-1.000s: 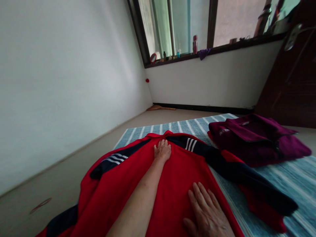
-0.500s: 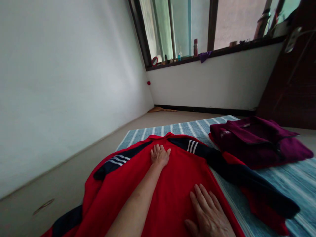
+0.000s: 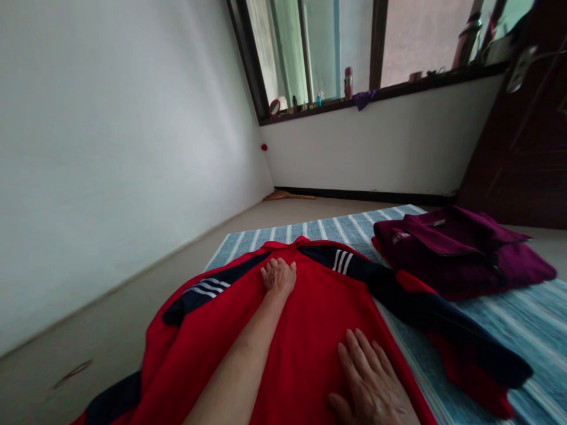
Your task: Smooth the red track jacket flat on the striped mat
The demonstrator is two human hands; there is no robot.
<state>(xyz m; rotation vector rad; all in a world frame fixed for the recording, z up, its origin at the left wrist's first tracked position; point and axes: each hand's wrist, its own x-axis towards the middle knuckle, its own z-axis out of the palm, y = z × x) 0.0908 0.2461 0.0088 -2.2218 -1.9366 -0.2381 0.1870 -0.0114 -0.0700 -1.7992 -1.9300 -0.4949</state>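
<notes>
1. I have a red jacket point(image 3: 328, 307) spread out in front of me, its collar point(image 3: 287, 243) at the far end and its body running toward the camera, on a blue cover point(image 3: 514, 316) with white stripes.
2. My left hand point(image 3: 279, 278) lies palm down on the red cloth just below the collar, fingers slightly bent and a little apart; I see no fold of cloth in its grip.
3. My right hand point(image 3: 376, 378) rests on the jacket nearer to me, near its right edge, wide open with the fingers extended and the thumb out to the side, grasping nothing.
4. One sleeve point(image 3: 429, 310), mostly navy with three white stripes by the shoulder, stretches out to the right across the cover, some red showing along its lower side.
5. The other shoulder point(image 3: 208, 288) has the same stripes; on that side the jacket slopes down to the left, with floor point(image 3: 110, 330) visible past it.
6. Just beyond the right sleeve, I see a folded purple garment point(image 3: 469, 254) on the cover, a strip of red under its edge.
7. A thin loop point(image 3: 73, 373) lies on the floor at left.
8. Farther off I make out a window sill point(image 3: 398, 87) holding a pink bottle point(image 3: 348, 84) and a purple cloth point(image 3: 365, 99), and a dark door point(image 3: 518, 147) at right.
</notes>
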